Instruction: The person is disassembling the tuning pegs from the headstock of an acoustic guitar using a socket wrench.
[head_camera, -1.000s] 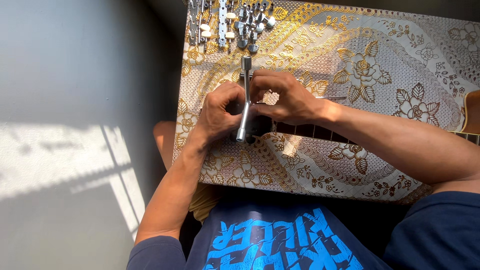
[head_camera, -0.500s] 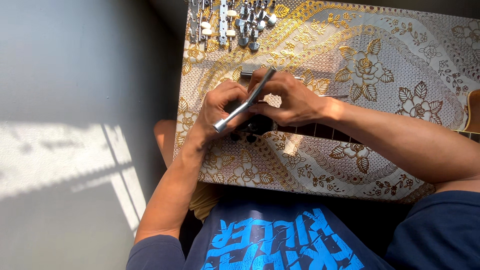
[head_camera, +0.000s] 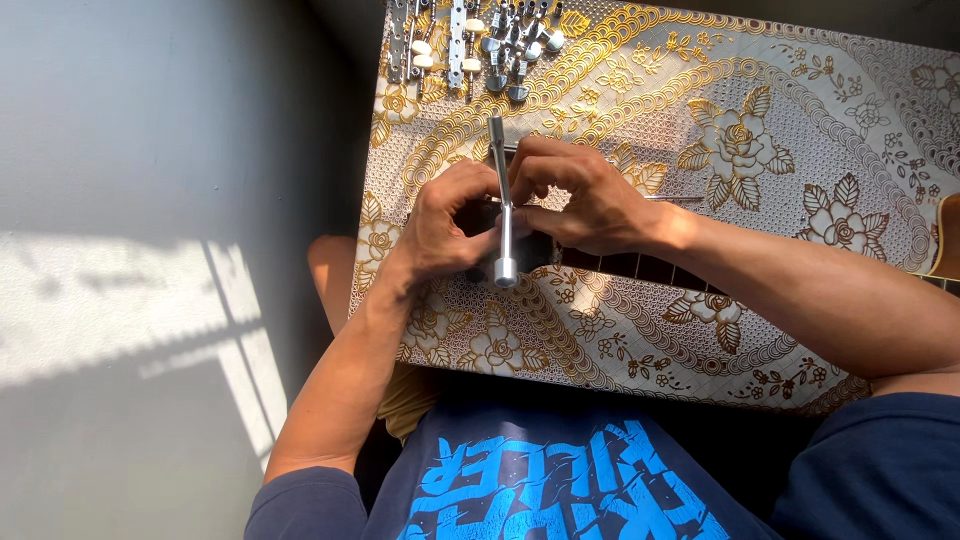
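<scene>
A silver T-shaped socket wrench (head_camera: 501, 200) stands over the dark headstock (head_camera: 535, 250) of a guitar lying on the table. Both hands grip it. My left hand (head_camera: 440, 225) is on the left of the tool, fingers curled by its lower bar. My right hand (head_camera: 585, 195) covers the headstock and pinches the wrench near its middle. The guitar's dark neck (head_camera: 640, 268) runs right under my right forearm, and a sliver of its wooden body (head_camera: 946, 240) shows at the right edge.
Several chrome tuning machines (head_camera: 475, 40) lie in a heap at the table's far left corner. The table wears a gold and white floral cloth (head_camera: 760, 130). Grey floor with a sunlit patch (head_camera: 120, 310) lies to the left.
The wrench bar has swung from upright to diagonal and back to upright as my hands turned it. Both hands stayed over the headstock.
</scene>
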